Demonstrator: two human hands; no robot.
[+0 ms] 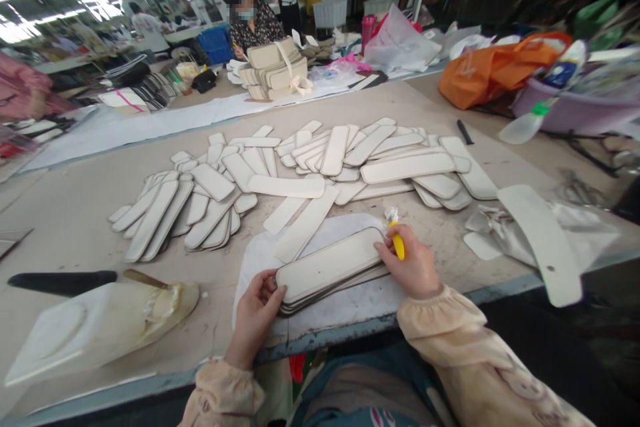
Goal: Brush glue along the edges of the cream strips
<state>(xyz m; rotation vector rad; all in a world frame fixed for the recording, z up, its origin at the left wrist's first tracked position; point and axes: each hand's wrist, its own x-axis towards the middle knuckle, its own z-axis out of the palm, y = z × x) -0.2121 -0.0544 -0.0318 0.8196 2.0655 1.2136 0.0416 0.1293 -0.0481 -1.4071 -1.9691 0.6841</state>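
Panel stack (pixel 327 267) slants lengthwise away rightward (left hand (pixel 259 305) pinching near end, right hand (pixel 414 267) clasping yellow tool (pixel 399 246)).

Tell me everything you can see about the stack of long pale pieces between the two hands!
The stack has several long, narrow, off-white pieces with rounded corners and dark edges, layered slightly unevenly. They look flat and fairly stiff; I can't tell the material. The top one has a tiny dark speck. The stack slants over a white sheet, its right end farther from the person. The left hand grips the left end; the right hand, also holding a yellow-handled tool, touches the right end.
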